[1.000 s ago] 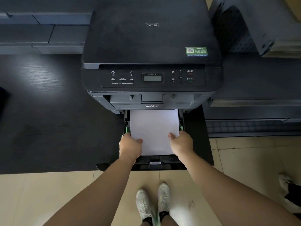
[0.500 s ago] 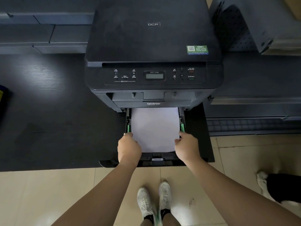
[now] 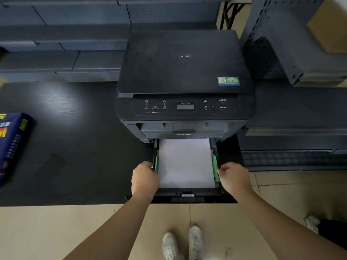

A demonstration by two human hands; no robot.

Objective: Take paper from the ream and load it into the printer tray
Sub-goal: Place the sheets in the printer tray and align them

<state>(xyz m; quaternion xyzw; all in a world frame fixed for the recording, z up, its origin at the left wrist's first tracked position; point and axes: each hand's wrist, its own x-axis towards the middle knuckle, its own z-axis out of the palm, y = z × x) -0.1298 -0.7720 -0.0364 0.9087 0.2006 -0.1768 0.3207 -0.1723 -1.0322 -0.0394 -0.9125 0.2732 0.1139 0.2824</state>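
A black printer stands on a dark table, its paper tray pulled out toward me. White paper lies flat in the tray between two green side guides. My left hand rests at the tray's left side with its fingers on the left green guide. My right hand is at the right side, fingers touching the right green guide. The dark blue ream wrapper lies at the table's left edge.
Grey shelving and boxes stand behind and to the right of the printer. The table's front edge runs below the tray. My shoes stand on the beige floor. Another person's shoe is at the right.
Both hands have slid off the paper outward to the tray's side guides. The camera has tilted up and back, bringing the ream wrapper into view at the left.
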